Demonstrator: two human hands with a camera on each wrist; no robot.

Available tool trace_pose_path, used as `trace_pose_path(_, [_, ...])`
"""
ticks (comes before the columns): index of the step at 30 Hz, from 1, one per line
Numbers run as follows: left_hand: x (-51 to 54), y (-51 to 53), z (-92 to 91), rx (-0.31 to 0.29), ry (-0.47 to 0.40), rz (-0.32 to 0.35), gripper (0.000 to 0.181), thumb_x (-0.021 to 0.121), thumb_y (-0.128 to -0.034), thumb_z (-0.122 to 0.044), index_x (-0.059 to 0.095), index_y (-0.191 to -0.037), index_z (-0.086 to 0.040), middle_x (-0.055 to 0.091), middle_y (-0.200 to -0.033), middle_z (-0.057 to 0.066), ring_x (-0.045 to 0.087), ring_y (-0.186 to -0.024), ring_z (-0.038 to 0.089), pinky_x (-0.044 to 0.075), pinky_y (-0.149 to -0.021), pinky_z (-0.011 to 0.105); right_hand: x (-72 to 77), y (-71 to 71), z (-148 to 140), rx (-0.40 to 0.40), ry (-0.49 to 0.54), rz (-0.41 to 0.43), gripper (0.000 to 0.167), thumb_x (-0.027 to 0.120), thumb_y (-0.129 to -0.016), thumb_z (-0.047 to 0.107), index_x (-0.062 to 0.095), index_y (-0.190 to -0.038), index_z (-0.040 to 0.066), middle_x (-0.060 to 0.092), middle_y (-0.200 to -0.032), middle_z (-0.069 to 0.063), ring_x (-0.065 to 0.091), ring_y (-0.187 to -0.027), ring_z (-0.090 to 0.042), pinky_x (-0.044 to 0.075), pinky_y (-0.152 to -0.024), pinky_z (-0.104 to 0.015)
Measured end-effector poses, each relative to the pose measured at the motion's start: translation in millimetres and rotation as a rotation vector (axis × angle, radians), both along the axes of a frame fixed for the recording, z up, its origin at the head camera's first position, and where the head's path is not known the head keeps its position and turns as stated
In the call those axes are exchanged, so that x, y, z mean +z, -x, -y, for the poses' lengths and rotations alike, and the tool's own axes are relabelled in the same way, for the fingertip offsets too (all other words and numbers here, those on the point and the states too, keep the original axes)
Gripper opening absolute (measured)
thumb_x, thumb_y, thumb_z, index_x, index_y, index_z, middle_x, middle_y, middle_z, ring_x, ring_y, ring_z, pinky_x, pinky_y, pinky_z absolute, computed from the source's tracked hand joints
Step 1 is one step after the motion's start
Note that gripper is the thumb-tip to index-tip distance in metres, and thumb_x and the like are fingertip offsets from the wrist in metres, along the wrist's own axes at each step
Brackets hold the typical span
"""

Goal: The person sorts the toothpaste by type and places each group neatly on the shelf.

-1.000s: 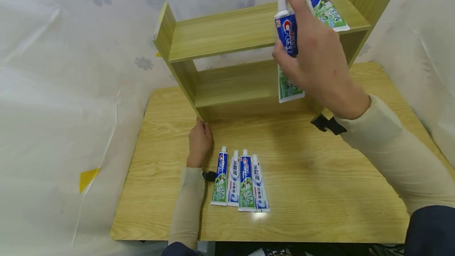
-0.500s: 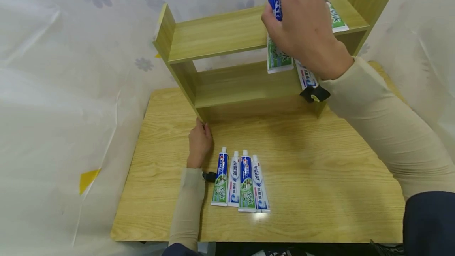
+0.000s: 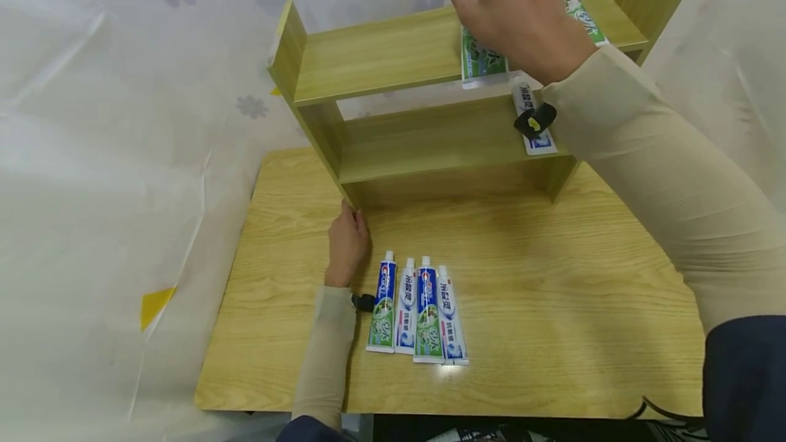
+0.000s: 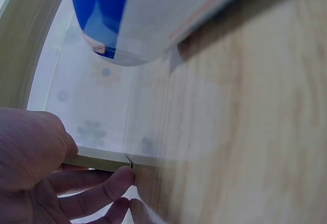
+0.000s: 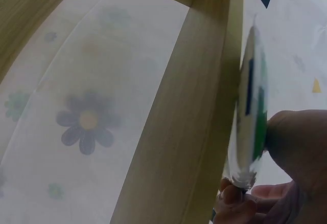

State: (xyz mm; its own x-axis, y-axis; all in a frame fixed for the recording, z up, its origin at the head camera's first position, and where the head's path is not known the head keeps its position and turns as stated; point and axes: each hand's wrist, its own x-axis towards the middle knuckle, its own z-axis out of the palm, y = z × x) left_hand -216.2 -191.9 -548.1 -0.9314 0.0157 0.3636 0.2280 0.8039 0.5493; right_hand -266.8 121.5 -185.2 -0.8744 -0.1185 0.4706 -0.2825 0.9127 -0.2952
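Observation:
At the shelf's top board, my right hand (image 3: 522,12) grips a blue and green toothpaste tube (image 3: 482,60); its cap end is out of the head view. In the right wrist view the tube (image 5: 250,106) stands edge-on beside the board, thumb on one side, fingers (image 5: 237,206) at its lower end. My left hand (image 3: 346,244) holds the foot of the shelf's left side panel; in the left wrist view its fingers (image 4: 104,196) curl at the panel's edge. Another blue and green tube (image 3: 583,16) lies on the top board, partly hidden by my right hand.
A white tube (image 3: 542,144) lies on the shelf's middle board (image 3: 424,145), partly behind my right wrist strap. Several tubes (image 3: 428,319) lie side by side on the table (image 3: 552,305), just right of my left forearm. The patterned sheet (image 3: 209,53) hangs behind the shelf.
My right hand has moved up and slightly left with its tube, over the top board. The white tube on the middle board has come into view. My left hand stays at the panel.

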Motion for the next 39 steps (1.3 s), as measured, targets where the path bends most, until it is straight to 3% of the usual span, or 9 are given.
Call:
trace_pose_path(2, [14.7, -8.1, -5.3, 0.004, -0.006, 0.022, 0.025, 0.046, -0.1155, -0.014, 0.056, -0.123, 0.008, 0.071, -0.088, 0.033, 0.073, -0.073, 0.048, 0.054, -0.057, 0.06, 0.6, 3.2, 1.8, 0.001, 0.007, 0.051, 0.07, 0.037, -0.114, 0.038, 0.012, -0.177, 0.019, 0.035, -0.173, -0.019, 0.052, -0.145, -0.043, 0.05, -0.119, -0.06])
trace_pose_path(7, [22.1, -11.8, -9.9, 0.023, 0.005, 0.08, 0.025, 0.048, -0.1155, -0.011, 0.055, -0.128, 0.009, 0.072, -0.095, 0.037, 0.074, -0.079, 0.052, 0.058, -0.062, 0.06, 1.2, 12.2, 2.9, -0.015, -0.01, 0.151, 0.074, 0.039, -0.113, 0.037, 0.01, -0.177, 0.014, 0.036, -0.171, -0.025, 0.055, -0.14, -0.048, 0.056, -0.11, -0.063])
trace_pose_path(15, [-0.1, -2.3, -3.1, 0.01, 0.004, 0.018, 0.027, 0.045, -0.1163, -0.019, 0.057, -0.123, 0.004, 0.073, -0.087, 0.028, 0.072, -0.069, 0.041, 0.053, -0.053, 0.052, -2.9, 25.4, -0.6, -0.072, -0.063, 0.307, 0.064, 0.033, -0.112, 0.035, 0.03, -0.166, 0.001, 0.05, -0.159, -0.032, 0.06, -0.13, -0.052, 0.055, -0.11, -0.063])
trace_pose_path(20, [5.9, -2.9, -5.3, 0.013, -0.003, 0.068, 0.03, 0.044, -0.1173, -0.019, 0.056, -0.127, 0.006, 0.073, -0.092, 0.032, 0.073, -0.072, 0.045, 0.055, -0.055, 0.052, -4.9, 29.1, -2.0, -0.077, -0.075, 0.31, 0.064, 0.032, -0.113, 0.036, 0.032, -0.165, 0.0, 0.051, -0.158, -0.034, 0.062, -0.128, -0.053, 0.056, -0.108, -0.064])
trace_pose_path(24, [-6.7, 2.2, -0.2, -0.002, -0.014, 0.049, 0.033, 0.042, -0.1182, -0.025, 0.056, -0.129, 0.003, 0.074, -0.091, 0.027, 0.072, -0.07, 0.036, 0.054, -0.054, 0.045, -6.3, 29.9, -1.9, -0.079, -0.092, 0.292, 0.063, 0.031, -0.113, 0.036, 0.035, -0.164, -0.001, 0.052, -0.156, -0.035, 0.062, -0.124, -0.053, 0.057, -0.105, -0.065])
trace_pose_path(29, [14.3, -8.9, -7.9, 0.006, -0.017, 0.086, 0.025, 0.047, -0.1157, -0.013, 0.055, -0.125, 0.008, 0.071, -0.088, 0.03, 0.069, -0.067, 0.04, 0.053, -0.054, 0.051, -7.6, 26.4, -1.8, -0.078, -0.077, 0.242, 0.061, 0.033, -0.113, 0.037, 0.04, -0.16, -0.001, 0.052, -0.157, -0.031, 0.062, -0.127, -0.053, 0.056, -0.107, -0.064])
trace_pose_path(31, [2.0, -3.8, -3.8, -0.001, -0.014, 0.05, 0.026, 0.046, -0.1164, -0.018, 0.056, -0.122, 0.005, 0.07, -0.084, 0.026, 0.067, -0.064, 0.036, 0.051, -0.052, 0.048, -7.8, 23.6, -2.1, -0.078, -0.064, 0.227, 0.062, 0.035, -0.112, 0.038, 0.04, -0.161, -0.001, 0.052, -0.158, -0.03, 0.062, -0.129, -0.052, 0.056, -0.108, -0.063])
trace_pose_path(34, [1.0, -3.7, -2.6, 0.0, 0.004, 0.013, 0.024, 0.046, -0.1158, -0.018, 0.056, -0.118, 0.003, 0.069, -0.08, 0.023, 0.065, -0.062, 0.033, 0.049, -0.051, 0.05, -7.6, 18.9, -2.0, -0.071, -0.053, 0.225, 0.063, 0.04, -0.111, 0.038, 0.041, -0.16, 0.0, 0.052, -0.157, -0.029, 0.062, -0.13, -0.05, 0.056, -0.109, -0.062])
trace_pose_path(39, [15.5, -9.0, -6.2, 0.011, -0.002, 0.054, 0.023, 0.048, -0.115, -0.013, 0.056, -0.122, 0.007, 0.07, -0.086, 0.029, 0.069, -0.068, 0.041, 0.053, -0.055, 0.055, -6.4, 12.3, -2.2, -0.042, -0.057, 0.243, 0.062, 0.048, -0.11, 0.037, 0.043, -0.158, -0.002, 0.053, -0.156, -0.031, 0.06, -0.131, -0.051, 0.053, -0.114, -0.062])
